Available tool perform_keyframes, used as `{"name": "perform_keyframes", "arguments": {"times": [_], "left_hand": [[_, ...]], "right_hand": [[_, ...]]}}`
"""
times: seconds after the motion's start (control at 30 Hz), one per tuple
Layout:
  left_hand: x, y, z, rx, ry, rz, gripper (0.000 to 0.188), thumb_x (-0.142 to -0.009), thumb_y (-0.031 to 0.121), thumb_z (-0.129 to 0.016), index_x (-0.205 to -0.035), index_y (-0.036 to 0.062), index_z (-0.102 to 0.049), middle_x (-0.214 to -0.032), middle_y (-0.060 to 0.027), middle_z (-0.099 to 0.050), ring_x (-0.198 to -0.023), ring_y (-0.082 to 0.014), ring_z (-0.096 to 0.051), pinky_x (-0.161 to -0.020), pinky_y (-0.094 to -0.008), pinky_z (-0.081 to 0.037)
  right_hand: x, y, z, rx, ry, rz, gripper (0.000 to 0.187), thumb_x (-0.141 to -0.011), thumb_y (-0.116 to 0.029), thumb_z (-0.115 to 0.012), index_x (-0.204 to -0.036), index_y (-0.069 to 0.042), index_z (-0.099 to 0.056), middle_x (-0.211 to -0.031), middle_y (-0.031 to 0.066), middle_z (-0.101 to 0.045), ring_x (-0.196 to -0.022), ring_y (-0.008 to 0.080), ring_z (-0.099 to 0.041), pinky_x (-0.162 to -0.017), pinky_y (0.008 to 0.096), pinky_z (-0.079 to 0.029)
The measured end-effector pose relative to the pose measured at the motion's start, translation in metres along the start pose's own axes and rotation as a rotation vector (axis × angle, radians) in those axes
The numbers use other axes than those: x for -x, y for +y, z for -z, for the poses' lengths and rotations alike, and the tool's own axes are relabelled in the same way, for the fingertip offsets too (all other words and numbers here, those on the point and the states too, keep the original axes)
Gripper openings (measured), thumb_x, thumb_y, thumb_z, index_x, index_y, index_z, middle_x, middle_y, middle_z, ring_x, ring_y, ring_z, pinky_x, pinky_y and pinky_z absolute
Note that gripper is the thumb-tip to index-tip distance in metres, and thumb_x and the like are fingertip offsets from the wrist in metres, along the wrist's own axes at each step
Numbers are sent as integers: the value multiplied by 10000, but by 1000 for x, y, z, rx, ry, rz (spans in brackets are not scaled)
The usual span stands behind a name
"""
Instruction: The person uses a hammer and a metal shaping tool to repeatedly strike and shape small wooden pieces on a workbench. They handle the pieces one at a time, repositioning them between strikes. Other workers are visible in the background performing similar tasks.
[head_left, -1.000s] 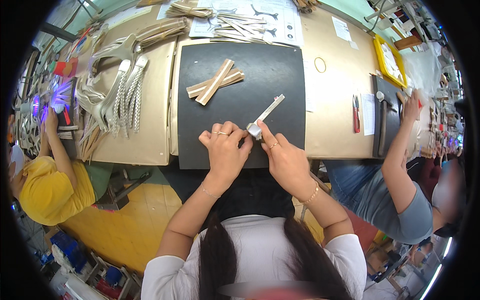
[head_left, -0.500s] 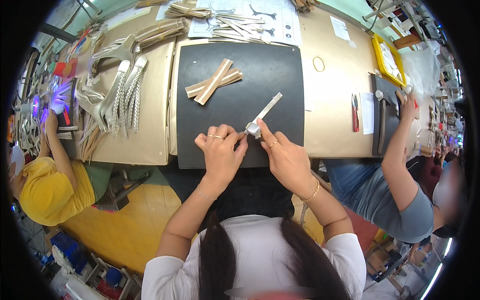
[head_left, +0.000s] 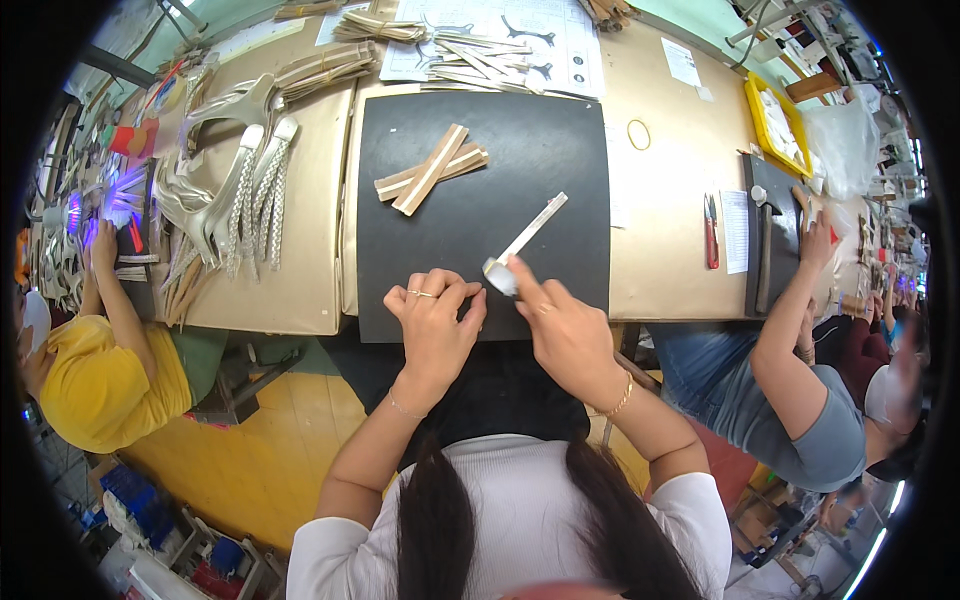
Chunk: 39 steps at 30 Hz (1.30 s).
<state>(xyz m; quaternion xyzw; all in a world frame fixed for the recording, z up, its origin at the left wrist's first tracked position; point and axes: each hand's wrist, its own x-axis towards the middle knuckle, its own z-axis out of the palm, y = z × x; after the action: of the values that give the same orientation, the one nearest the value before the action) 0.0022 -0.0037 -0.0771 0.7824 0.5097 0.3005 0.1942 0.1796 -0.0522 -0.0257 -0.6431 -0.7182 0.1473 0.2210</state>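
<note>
One tan-covered bench (head_left: 670, 270) spans the view, black mat (head_left: 550, 140) in front of the person. White braided straps (head_left: 265, 190) piled left of the mat. Right hand (head_left: 573, 335) over the mat's near part: index tip against a small silvery piece (head_left: 501, 278), thumb hidden, so can't tell if it's pinched. Left hand (head_left: 436, 316) just beside, fingers curled, thumb tip near index; can't tell if anything sits between. Yellow tray (head_left: 757, 120) far right, white items inside. Hammer (head_left: 764, 255) on a second dark mat (head_left: 784, 250), right side. Crossed tan strips (head_left: 432, 170) on the black mat, upper left, well apart from both hands. Red-handled tool (head_left: 711, 240) right of the mat. Narrow white strip (head_left: 534, 226) runs from the silvery piece up-right, past the right fingertips. Silvery piece blurred, at the strip's near end, left of the right index tip, up-right of the left thumb. Rubber band (head_left: 629, 132) on the bench, right of the mat.
</note>
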Motion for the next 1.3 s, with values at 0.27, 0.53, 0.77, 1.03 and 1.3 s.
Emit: {"name": "perform_keyframes", "arguments": {"times": [0.27,0.53,0.77,1.03,1.3], "left_hand": [[-14,2,-6,64,26,-93,208,-786,88,-820,-980,103,-747,-952,9,-652,-913,-188,-591,-895,-373,-339],[-42,12,-28,42,-32,-216,350,-795,116,-820,-1122,42,-720,-1017,-50,-639,-935,-243,-589,-839,-388,-422],[-52,16,-32,-49,-113,-237,283,-801,122,-814,-1058,38,-729,-940,-52,-609,-875,-244,-576,-782,-383,-428],[-78,9,-27,-137,-264,-365,162,-840,85,-750,-990,26,-737,-816,-77,-647,-727,-239,-650,-708,-360,-495],[-189,-10,-22,826,-421,484,219,-938,146,-734,-1039,-41,-681,-809,-75,-718,-681,-122,-670,-632,-247,-540]], "right_hand": [[-11,8,33,-166,178,-150,497,-1028,-25,-534,-1519,-20,-457,-1188,177,-696,-936,334,-703,-790,352,-550],[-24,31,19,36,60,-162,518,-999,-36,-588,-1505,-60,-480,-1002,137,-689,-755,318,-675,-667,393,-543],[-22,52,10,-97,312,-83,545,-1006,-130,-602,-1534,-140,-468,-849,113,-625,-665,329,-631,-600,441,-517],[-17,61,19,-127,230,-300,484,-1038,-104,-549,-1512,-47,-471,-996,158,-689,-754,343,-666,-708,401,-539],[-6,54,8,-373,154,-534,436,-1078,-147,-505,-1485,7,-487,-823,179,-636,-700,266,-618,-710,362,-513]]}}
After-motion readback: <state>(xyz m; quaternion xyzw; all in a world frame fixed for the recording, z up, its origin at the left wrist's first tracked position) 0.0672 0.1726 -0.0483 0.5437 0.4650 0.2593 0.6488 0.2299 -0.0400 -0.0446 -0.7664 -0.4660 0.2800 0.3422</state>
